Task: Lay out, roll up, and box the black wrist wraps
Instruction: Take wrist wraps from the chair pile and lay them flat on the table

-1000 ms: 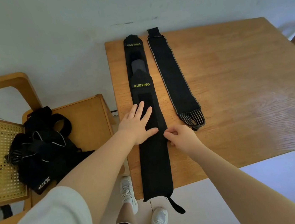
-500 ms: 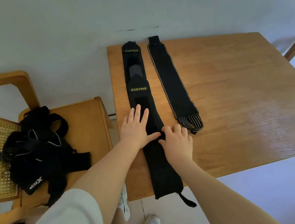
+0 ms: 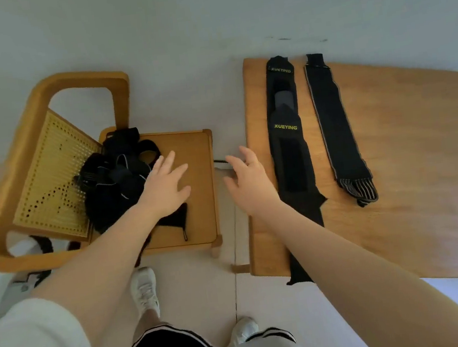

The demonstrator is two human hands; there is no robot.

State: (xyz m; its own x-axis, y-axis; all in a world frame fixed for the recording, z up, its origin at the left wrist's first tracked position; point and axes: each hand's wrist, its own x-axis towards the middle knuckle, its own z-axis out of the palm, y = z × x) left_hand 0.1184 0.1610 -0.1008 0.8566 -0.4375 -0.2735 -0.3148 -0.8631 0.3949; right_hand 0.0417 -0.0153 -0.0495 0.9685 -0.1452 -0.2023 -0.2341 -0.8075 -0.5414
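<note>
Two black wrist wraps lie flat and lengthwise on the wooden table (image 3: 413, 179). The left wrap (image 3: 289, 148) carries yellow XUEYING lettering, and its near end hangs over the table's front edge. The right wrap (image 3: 335, 131) is plain with a striped near end. A tangled pile of more black wraps (image 3: 116, 181) sits on the wooden chair (image 3: 193, 177) to the left. My left hand (image 3: 166, 186) hovers over the chair seat beside the pile, fingers spread, holding nothing. My right hand (image 3: 247, 179) is in the gap between chair and table, fingers loosely spread, empty.
The chair has a cane back (image 3: 49, 178) and a curved wooden frame. A light wall runs behind the furniture. My white shoes (image 3: 145, 290) stand on the tiled floor between chair and table. No box is in view.
Both hands have lifted off the lettered wrap and moved left, the left hand over the chair seat. The view has swung left toward the chair.
</note>
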